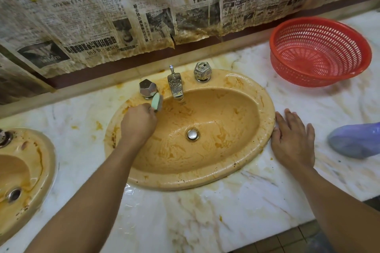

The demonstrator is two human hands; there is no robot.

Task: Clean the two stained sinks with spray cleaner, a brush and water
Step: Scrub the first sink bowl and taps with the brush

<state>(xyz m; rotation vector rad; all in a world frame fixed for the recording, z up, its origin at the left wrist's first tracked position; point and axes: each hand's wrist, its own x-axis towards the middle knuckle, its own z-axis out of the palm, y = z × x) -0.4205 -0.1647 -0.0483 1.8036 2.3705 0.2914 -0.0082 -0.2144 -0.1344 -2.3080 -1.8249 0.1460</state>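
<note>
A tan oval sink (pixel 255 96) smeared with orange stains is set in the marble counter in front of me. My left hand (pixel 138 123) grips a small green brush (pixel 156 102), its head against the sink's back left rim just below the left tap knob (pixel 147 88). My right hand (pixel 293 138) lies flat, fingers straight, on the counter against the sink's right rim. A chrome spout (pixel 175 85), a right knob (pixel 202 72) and a drain plug (pixel 192 134) show. A second stained sink (pixel 44 150) sits at the left edge, partly cut off.
A red plastic colander basket (pixel 320 51) stands on the counter at the back right. A blue-purple object (pixel 356 139) lies at the right edge. Stained newspaper (pixel 123 10) covers the wall behind. The marble counter (pixel 205 217) ends at the lower right above a tiled floor.
</note>
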